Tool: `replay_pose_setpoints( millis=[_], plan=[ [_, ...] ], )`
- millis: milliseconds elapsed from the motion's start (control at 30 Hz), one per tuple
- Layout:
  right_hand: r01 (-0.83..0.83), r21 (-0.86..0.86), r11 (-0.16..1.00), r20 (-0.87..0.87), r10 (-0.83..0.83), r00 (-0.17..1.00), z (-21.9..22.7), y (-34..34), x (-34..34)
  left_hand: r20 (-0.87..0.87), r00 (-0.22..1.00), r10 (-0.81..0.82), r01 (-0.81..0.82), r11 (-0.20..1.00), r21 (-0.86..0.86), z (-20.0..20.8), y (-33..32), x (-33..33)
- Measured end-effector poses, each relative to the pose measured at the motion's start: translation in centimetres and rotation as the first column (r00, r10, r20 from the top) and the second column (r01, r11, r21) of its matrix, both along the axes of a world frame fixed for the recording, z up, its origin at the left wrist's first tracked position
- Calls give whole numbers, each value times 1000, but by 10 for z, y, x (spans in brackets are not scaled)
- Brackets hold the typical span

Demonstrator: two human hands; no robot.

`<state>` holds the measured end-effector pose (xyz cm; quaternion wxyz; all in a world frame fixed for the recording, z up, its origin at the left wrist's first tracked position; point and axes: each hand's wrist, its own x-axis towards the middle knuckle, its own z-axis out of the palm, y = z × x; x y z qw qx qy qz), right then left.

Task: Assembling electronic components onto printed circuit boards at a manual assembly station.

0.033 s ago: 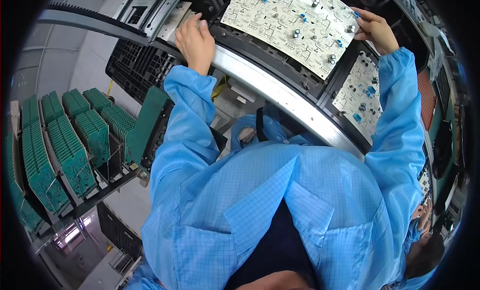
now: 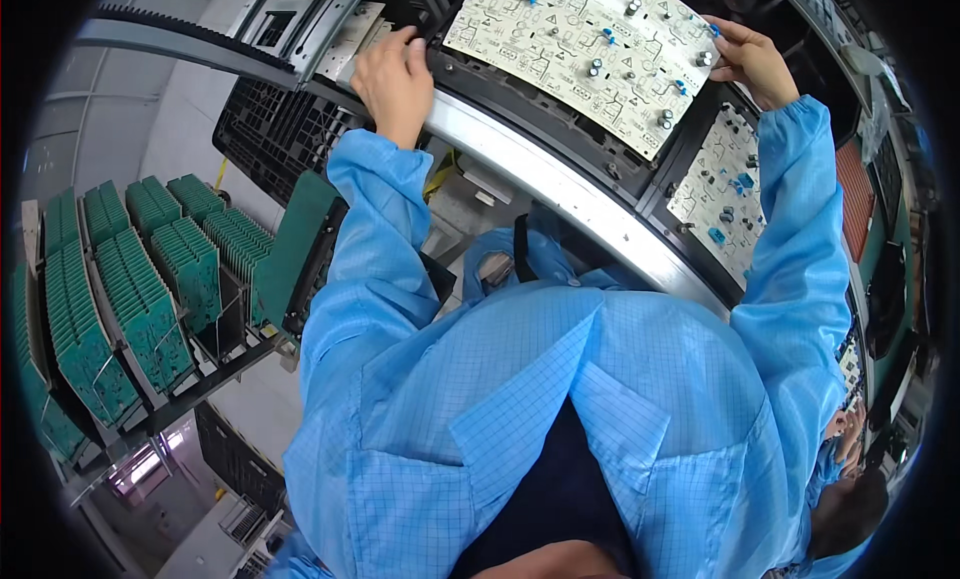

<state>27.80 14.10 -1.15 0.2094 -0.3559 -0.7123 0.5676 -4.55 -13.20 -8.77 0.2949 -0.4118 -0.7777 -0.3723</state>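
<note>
A large pale circuit board [image 2: 560, 54], printed with dark symbols and fitted with small blue and black components, lies tilted over the dark track of a line. At its right edge, my right hand [image 2: 755, 67] pinches the board between thumb and fingers. My left hand [image 2: 394, 84] is left of the board, its fingers extended by the metal end of the rail and holding nothing visible. What lies under those fingers is hidden. A second populated circuit board [image 2: 722, 174] sits in a dark frame nearer my right sleeve, which covers part of it.
A silver rail [image 2: 560, 194] runs along the near side of the line. To the left stands a rack of green circuit boards [image 2: 135, 304] in several rows. A black plastic pallet [image 2: 265, 129] is behind my left arm. Another person's hand [image 2: 850, 429] shows at lower right.
My left hand has shifted slightly to the right, toward the board. The right hand keeps its grip on the board's edge.
</note>
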Motion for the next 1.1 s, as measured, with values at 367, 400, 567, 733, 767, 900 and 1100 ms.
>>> replay_pose_setpoints(
  millis=[367,400,567,733,767,900,1100],
  plan=[
    [55,-15,998,11,-55,998,-13,-1,-7,232,913,-336,362,929,-79,10,11,-12],
    [138,-77,987,-26,-140,990,-3,-14,-10,215,919,-331,356,931,-88,10,10,-12],
    [99,-42,994,-8,-100,995,-17,-13,-11,233,906,-353,379,922,-77,7,13,-17],
    [126,-36,991,46,-124,991,-21,-14,-8,285,897,-337,375,923,-90,11,15,-16],
    [127,-48,991,39,-125,991,-21,-14,-7,269,905,-331,369,923,-106,10,16,-16],
    [100,-25,995,57,-98,994,-22,-23,-5,274,901,-337,378,919,-113,5,15,-20],
    [87,220,972,221,-136,966,-18,-27,-6,284,880,-380,453,851,-264,8,19,-24]
  ],
)
